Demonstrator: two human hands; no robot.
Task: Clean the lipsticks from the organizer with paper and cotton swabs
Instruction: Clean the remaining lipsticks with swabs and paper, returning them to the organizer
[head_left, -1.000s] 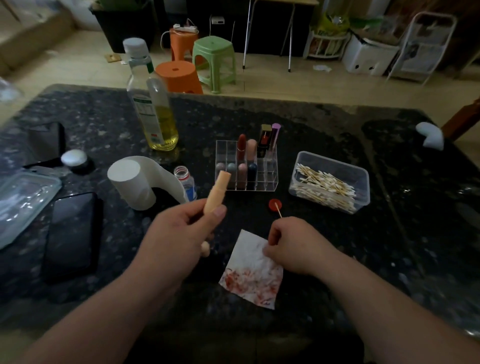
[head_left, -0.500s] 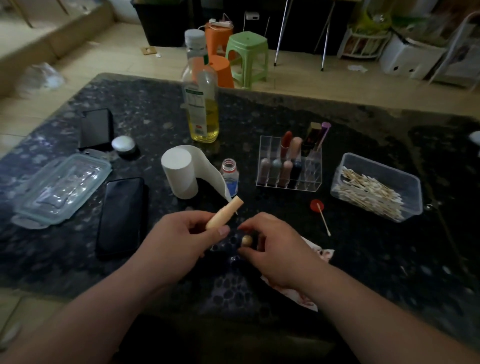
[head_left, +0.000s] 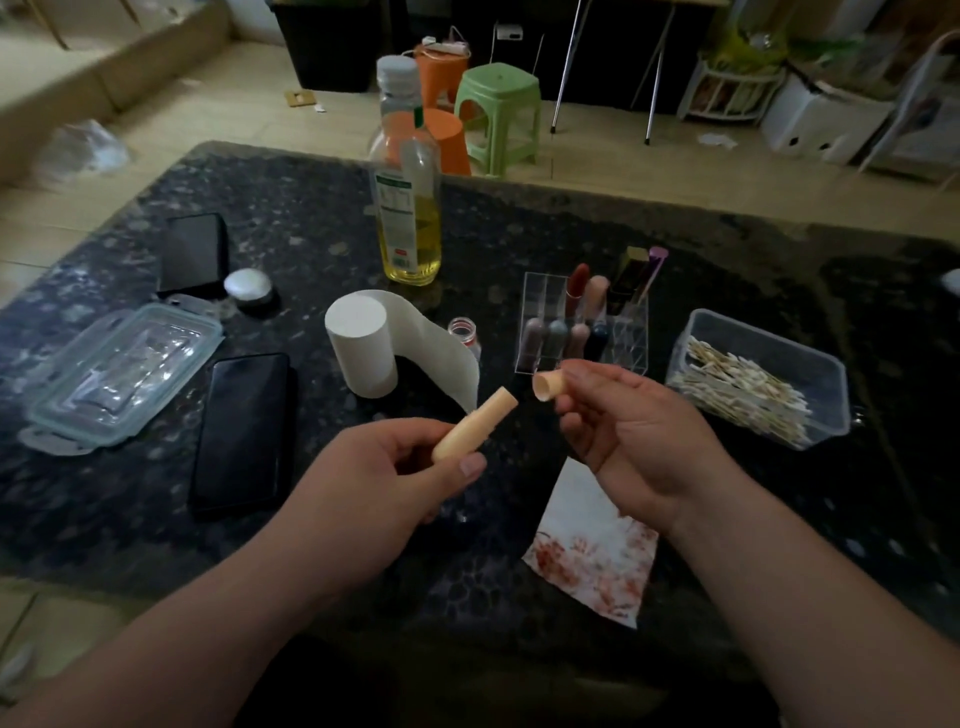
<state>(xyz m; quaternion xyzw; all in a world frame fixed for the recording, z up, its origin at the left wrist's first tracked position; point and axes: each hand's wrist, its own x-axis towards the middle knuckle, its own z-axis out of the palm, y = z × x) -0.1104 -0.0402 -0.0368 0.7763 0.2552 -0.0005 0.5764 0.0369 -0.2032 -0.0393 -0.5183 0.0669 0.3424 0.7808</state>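
Observation:
My left hand (head_left: 374, 478) grips a peach lipstick tube (head_left: 475, 423), its open end tilted up to the right. My right hand (head_left: 628, 431) pinches the matching peach cap (head_left: 548, 385) a short way from that end, its hollow facing left. Under my right wrist a paper piece (head_left: 592, 551) stained red lies on the table. The clear organizer (head_left: 631, 343) behind my hands holds several lipsticks. A clear tub of cotton swabs (head_left: 753, 384) stands at the right. A paper roll (head_left: 361, 343) stands left of the organizer.
An oil bottle (head_left: 410, 208) stands behind the roll, and a small open bottle (head_left: 464, 335) sits beside it. Two dark phones (head_left: 241, 431) (head_left: 195, 252), a clear lidded box (head_left: 122, 371) and a small silver lid (head_left: 248, 286) lie on the left of the dark stone table (head_left: 779, 260).
My right hand let go of the cotton swab, picked the cap up off the table and raised it toward the tube's end. The view has shifted to the left.

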